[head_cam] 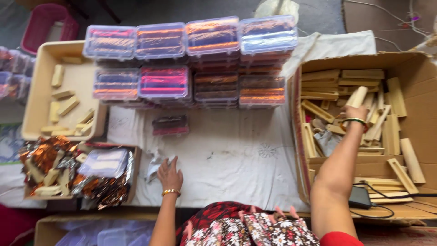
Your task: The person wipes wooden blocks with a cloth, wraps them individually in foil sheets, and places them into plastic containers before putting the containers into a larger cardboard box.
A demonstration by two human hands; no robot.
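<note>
1. At bottom centre, the left hand (169, 175) lies flat on the white cloth (227, 155) covering the tabletop, fingers spread and holding nothing, just beside a scrap of crumpled paper (152, 166). A careless sweep could likely push that scrap off the near edge.
2. At lower right, a black device (359, 197) and its cable (387, 193) sit on the box flap just beside the right forearm. Drawing the arm back might snag the cable and drag the device.
3. In the cardboard box (419, 77) at right, the right hand (357, 114) is closed around one pale block (357, 96), lifted clear of the loose heap of blocks (346, 82). The grip looks to be near one end, so the block could tip or slip back and knock the leaning ones askew.
4. At lower left, a smaller box (132, 182) holds foil wrappers (45, 157) and blocks. They are piled over the rim and may spill.
5. At centre, one filled case (170, 124) lies alone on the cloth.
6. Farther back, stacked clear cases (214, 59) stand in two rows. They are tall enough to topple if bumped, and they block any reach across.
7. At upper left, a beige tray (36, 91) carries a few blocks, well apart from both hands.
</note>
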